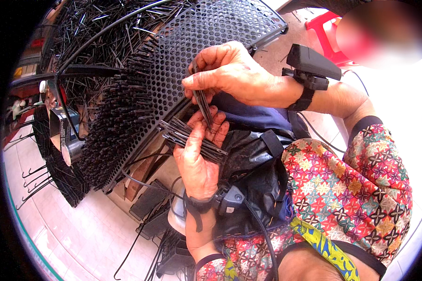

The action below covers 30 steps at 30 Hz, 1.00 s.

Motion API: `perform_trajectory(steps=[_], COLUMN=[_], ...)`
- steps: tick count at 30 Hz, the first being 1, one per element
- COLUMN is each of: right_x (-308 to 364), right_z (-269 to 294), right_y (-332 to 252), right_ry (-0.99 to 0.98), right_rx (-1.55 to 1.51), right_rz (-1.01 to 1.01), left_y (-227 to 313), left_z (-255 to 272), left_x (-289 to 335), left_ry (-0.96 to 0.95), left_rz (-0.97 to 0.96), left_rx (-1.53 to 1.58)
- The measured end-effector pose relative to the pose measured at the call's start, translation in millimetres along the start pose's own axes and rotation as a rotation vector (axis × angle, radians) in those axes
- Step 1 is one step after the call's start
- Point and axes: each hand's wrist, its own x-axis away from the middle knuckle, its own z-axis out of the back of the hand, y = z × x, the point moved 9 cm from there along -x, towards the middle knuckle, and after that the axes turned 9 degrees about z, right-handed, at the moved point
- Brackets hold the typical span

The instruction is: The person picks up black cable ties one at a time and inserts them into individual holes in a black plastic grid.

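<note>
A pale tiled floor (70,220) runs under everything, with a red plastic stool (324,29) at the top right and some flat black pieces (150,201) lying low near the middle. Across the top left spreads a big heap of loose black pins (103,33), thin and tangled, held behind dark wire bars.

The largest thing in hand is a curved black perforated panel (197,51), tilted from the upper right down to the lower left. Its holes are empty toward the upper part; the lower left part bristles with a dense brush of pins (112,136) already standing in the holes.

A dark apron (253,154) covers the person's lap, beside a bright patterned sleeve (356,187). Each wrist wears a small black device on a strap.

The left hand (197,164) lies palm up just below the panel's edge, fingers curled around a bundle of pins (192,138) that rests crosswise on the palm. The right hand (225,72) comes in from the right, resting against the panel's face, thumb and fingertips pinched on a few pins (204,105) that hang down, their lower ends touching the left hand's fingers.
</note>
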Motion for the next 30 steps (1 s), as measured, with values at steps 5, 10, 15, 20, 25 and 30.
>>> perform_trajectory(steps=[5, 10, 15, 20, 25, 30], right_x=[-0.6, 3.8, 3.1, -7.9, -38.4, -68.6], right_z=[5.0, 2.4, 4.9, 9.5, 20.0, 23.3], right_y=[-6.4, -2.8, 8.0, -2.5, -26.9, -40.3], right_ry=[0.012, -0.127, -0.149, -0.123, 0.087, 0.012], right_rx=[0.005, 0.073, -0.051, -0.033, -0.04, -0.099], right_rz=[0.1, 0.013, -0.144, -0.108, 0.147, 0.354], left_y=[6.8, 4.6, 4.6, 7.4, -2.7, -13.1], left_z=[-4.7, 0.8, -9.1, -12.5, 8.2, 10.4], left_x=[4.0, 0.4, 0.5, -4.5, -11.3, -9.5], left_ry=[0.079, 0.109, 0.026, -0.012, -0.006, -0.028], left_rz=[-0.086, -0.131, -0.102, -0.095, 0.004, 0.042], left_rx=[-0.141, -0.238, -0.255, -0.208, -0.118, -0.078])
